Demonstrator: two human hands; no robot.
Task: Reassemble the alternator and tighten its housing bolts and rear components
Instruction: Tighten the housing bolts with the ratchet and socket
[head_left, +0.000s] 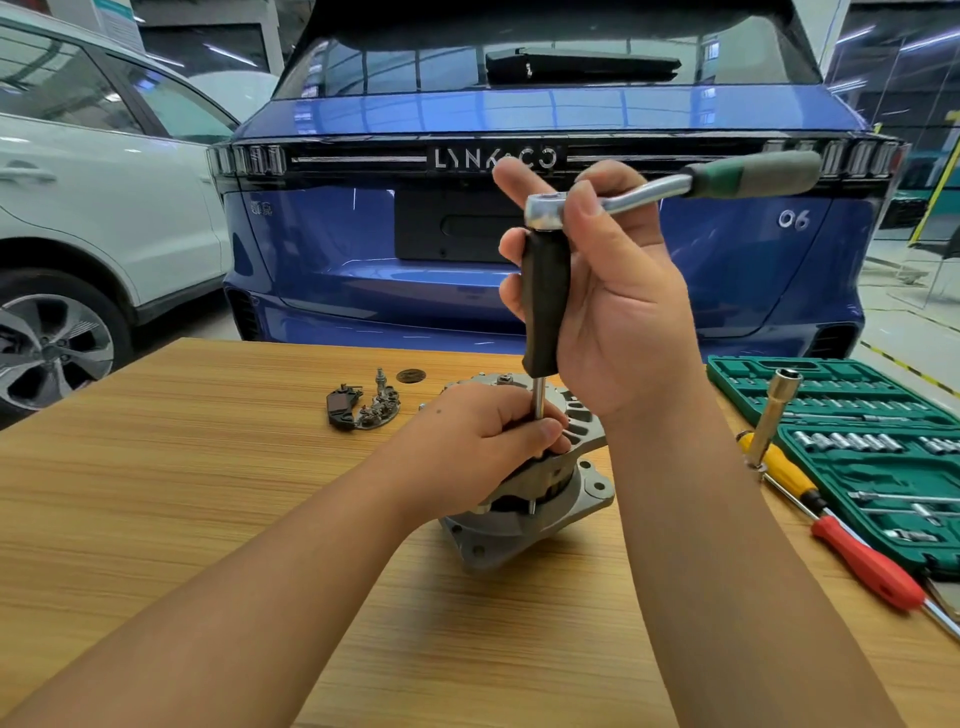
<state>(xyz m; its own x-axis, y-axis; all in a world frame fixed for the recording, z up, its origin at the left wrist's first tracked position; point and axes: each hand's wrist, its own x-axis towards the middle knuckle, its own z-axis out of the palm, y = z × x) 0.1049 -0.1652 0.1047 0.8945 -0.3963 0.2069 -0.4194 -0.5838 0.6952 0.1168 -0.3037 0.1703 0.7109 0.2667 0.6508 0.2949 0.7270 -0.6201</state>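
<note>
The silver alternator (587, 488) stands upright on the wooden table (208, 493). My left hand (483, 441) grips its top and pinches the lower end of a thin steel shaft (539, 397) that stands vertical on the housing. That shaft belongs to a black-handled extension driver (544, 301), which my right hand (608, 291) holds upright. A ratchet wrench (670, 184) with a green and grey grip sits on the driver's top and points right. The bolt under the shaft is hidden by my fingers.
Loose rear parts (363, 408) lie left of the alternator: a black regulator, a rectifier plate, a stud and a dark disc. A green socket case (852, 441) lies open at the right, with a yellow and a red screwdriver (852, 561) beside it. A blue car stands behind the table.
</note>
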